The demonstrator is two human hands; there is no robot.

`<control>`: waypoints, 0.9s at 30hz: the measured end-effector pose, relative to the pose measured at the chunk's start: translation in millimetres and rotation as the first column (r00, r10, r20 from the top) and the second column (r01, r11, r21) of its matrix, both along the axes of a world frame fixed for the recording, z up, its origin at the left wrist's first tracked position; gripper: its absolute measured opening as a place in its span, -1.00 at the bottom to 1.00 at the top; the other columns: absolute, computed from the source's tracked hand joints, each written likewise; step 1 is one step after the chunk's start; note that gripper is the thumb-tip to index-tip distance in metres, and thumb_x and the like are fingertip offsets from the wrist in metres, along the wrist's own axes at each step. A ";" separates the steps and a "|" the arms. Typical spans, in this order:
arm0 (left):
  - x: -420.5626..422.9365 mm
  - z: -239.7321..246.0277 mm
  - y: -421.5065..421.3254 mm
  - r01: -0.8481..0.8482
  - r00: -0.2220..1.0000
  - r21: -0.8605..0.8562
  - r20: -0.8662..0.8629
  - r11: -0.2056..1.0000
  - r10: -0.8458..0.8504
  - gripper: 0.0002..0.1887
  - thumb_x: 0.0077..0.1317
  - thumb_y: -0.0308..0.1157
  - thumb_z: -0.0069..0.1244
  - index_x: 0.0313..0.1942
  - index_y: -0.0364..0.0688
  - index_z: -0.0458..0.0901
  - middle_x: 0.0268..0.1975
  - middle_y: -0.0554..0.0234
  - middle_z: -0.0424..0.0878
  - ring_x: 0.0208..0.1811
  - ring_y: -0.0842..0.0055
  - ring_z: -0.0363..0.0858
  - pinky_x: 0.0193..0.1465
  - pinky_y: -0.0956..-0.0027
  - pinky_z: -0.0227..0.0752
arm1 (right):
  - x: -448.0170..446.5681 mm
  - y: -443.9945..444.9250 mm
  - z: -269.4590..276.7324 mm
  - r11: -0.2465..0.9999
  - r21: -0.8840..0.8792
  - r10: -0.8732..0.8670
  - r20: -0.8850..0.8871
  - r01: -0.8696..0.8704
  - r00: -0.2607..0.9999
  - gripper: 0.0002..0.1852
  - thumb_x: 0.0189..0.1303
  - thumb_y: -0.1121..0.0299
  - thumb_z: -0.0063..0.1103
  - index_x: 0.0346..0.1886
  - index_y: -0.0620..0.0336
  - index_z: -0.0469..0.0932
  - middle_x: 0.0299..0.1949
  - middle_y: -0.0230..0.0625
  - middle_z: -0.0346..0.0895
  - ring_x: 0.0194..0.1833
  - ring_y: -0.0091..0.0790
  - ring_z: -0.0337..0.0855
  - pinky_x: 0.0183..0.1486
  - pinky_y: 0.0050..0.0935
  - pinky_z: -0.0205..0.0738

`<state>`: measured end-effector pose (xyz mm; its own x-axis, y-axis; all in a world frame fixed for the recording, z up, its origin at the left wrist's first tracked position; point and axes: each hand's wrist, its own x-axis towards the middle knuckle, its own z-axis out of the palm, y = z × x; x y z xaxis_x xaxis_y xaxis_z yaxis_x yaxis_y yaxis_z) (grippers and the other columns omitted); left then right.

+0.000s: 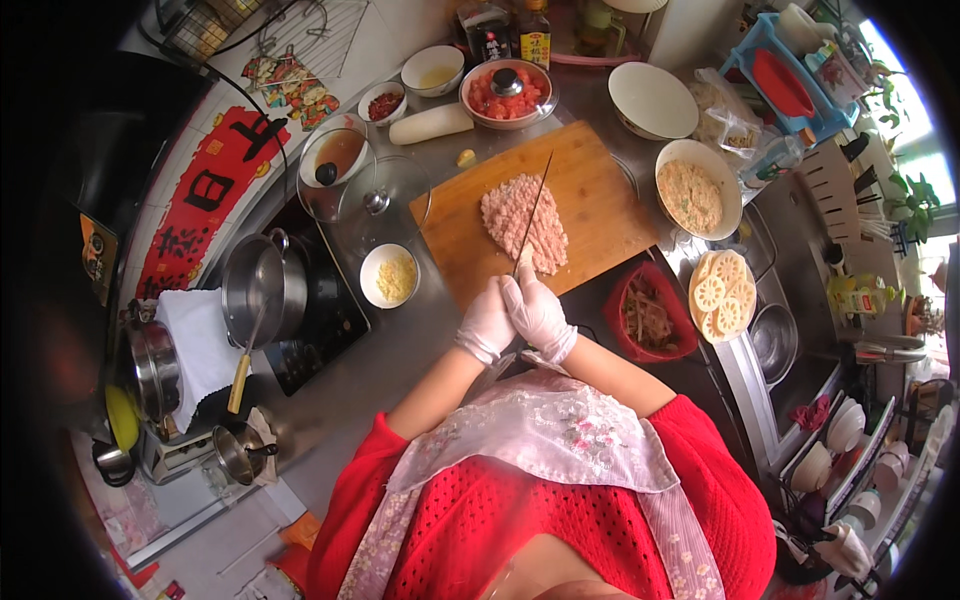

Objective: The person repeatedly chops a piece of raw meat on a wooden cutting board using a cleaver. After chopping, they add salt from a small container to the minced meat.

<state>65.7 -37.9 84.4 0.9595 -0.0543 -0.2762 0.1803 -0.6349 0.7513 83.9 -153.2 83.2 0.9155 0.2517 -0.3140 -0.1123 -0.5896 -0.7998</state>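
Note:
A kitchen knife [536,206] is seen nearly edge-on, its blade over a mound of minced pink meat [501,208] on a wooden cutting board [600,195]. Both hands wear thin white gloves and press together around the knife's handle, which they hide. My right hand [544,315] grips it with a finger stretched forward along the near end of the blade. Against it, my left hand [484,319] is curled around the handle from the other side. Close to the left hand stands a white bowl [369,289] of chopped yellowish bits.
Glass lids [356,229] lie left of the board. Behind it are a peeled white root [431,125] and a lidded bowl of diced tomato [487,94]. To the right are a bowl of mixed filling [690,195], sliced lotus root [724,289] and a red scrap bin [682,319]. A pot [251,281] stands left.

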 end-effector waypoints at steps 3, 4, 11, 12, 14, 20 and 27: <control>4.2 -5.3 -3.2 -0.004 0.995 -0.011 -0.102 1.000 0.003 -0.68 0.29 -0.19 -0.01 -0.16 -0.29 0.46 -0.23 -0.23 0.62 -0.17 0.00 0.62 -0.11 0.14 0.46 | -2.0 -3.9 -0.1 0.988 0.141 -0.072 0.093 0.058 0.993 -0.25 0.37 0.04 -0.20 0.37 0.50 -0.06 -0.41 0.28 0.56 -0.29 0.24 0.60 -0.20 -0.01 0.45; 5.2 -6.6 -3.9 0.016 0.998 -0.019 -0.065 1.000 -0.018 -0.67 0.28 -0.19 0.00 -0.17 -0.31 0.45 -0.25 -0.23 0.62 -0.19 -0.03 0.61 -0.13 0.13 0.47 | -0.6 -4.8 0.5 0.982 0.179 -0.077 0.081 0.062 0.994 -0.25 0.37 0.04 -0.18 0.37 0.50 -0.05 -0.41 0.27 0.56 -0.30 0.22 0.60 -0.20 -0.01 0.45; 9.8 -13.9 -3.0 0.039 0.999 0.015 0.017 0.999 -0.039 -0.67 0.26 -0.20 0.03 -0.19 -0.31 0.43 -0.36 -0.24 0.61 -0.29 -0.09 0.60 -0.21 0.07 0.47 | -0.3 -6.1 2.8 0.986 0.126 -0.116 0.069 0.107 0.991 -0.28 0.37 0.05 -0.16 0.33 0.54 0.05 -0.37 0.29 0.55 -0.29 0.21 0.61 -0.24 -0.08 0.46; 9.5 -15.5 -2.7 0.038 0.996 -0.088 -0.074 0.995 -0.045 -0.66 0.27 -0.19 0.03 -0.19 -0.30 0.43 -0.34 -0.24 0.61 -0.27 -0.09 0.60 -0.20 0.07 0.47 | 0.7 -5.8 1.8 0.974 0.185 -0.150 0.115 0.128 0.982 -0.26 0.38 0.04 -0.18 0.35 0.55 0.00 -0.38 0.26 0.56 -0.29 0.21 0.60 -0.23 -0.08 0.46; 10.4 -19.0 -1.7 0.070 0.997 0.024 -0.029 0.997 -0.069 -0.66 0.27 -0.18 0.03 -0.18 -0.29 0.44 -0.31 -0.24 0.61 -0.24 -0.08 0.60 -0.19 0.08 0.47 | -0.3 -7.3 -1.8 0.993 0.096 -0.083 0.125 0.071 0.989 -0.26 0.38 0.04 -0.19 0.35 0.55 -0.01 -0.40 0.26 0.56 -0.29 0.22 0.60 -0.23 -0.07 0.46; 5.3 -22.6 2.0 0.132 0.991 0.063 -0.004 0.989 -0.132 -0.65 0.25 -0.18 0.04 -0.15 -0.28 0.44 -0.28 -0.27 0.61 -0.20 -0.09 0.60 -0.16 0.03 0.46 | -5.1 -8.4 -9.4 0.983 0.159 -0.101 0.041 0.093 0.994 -0.25 0.37 0.03 -0.21 0.35 0.55 -0.02 -0.40 0.25 0.56 -0.32 0.23 0.60 -0.24 -0.04 0.45; 2.8 -22.7 8.3 0.050 0.999 0.001 -0.021 0.999 -0.050 -0.69 0.28 -0.22 0.03 -0.15 -0.28 0.45 -0.33 -0.20 0.64 -0.27 -0.05 0.63 -0.21 0.09 0.48 | -7.3 -4.1 -2.2 0.996 0.079 -0.054 0.056 0.050 0.997 -0.26 0.38 0.04 -0.21 0.33 0.59 -0.01 -0.43 0.24 0.56 -0.34 0.18 0.61 -0.27 -0.07 0.46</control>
